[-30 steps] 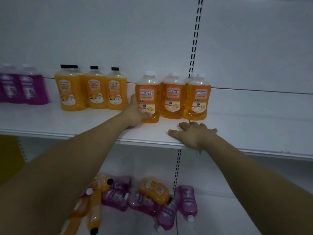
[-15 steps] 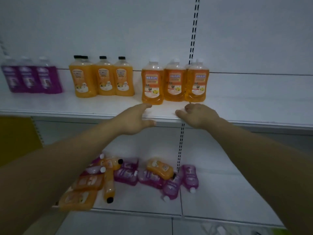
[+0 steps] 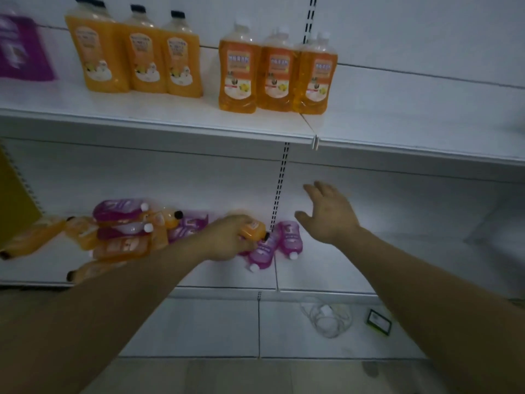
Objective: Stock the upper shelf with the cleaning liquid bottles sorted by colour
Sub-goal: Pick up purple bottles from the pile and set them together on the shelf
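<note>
Orange bottle (image 3: 253,230) lies gripped in the left hand (image 3: 227,237); the right hand (image 3: 329,214) hovers, fingers spread.

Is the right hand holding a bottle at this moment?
No. The right hand hangs open with spread fingers above the lower shelf, while the left hand grips an orange bottle.

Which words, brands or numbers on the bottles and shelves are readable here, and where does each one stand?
None is readable.
White-capped orange bottles: label heading of Chinese characters, too blurred.
Black-capped orange bottles: print too small.
Purple bottles lying on the lower shelf: labels blurred.
</note>
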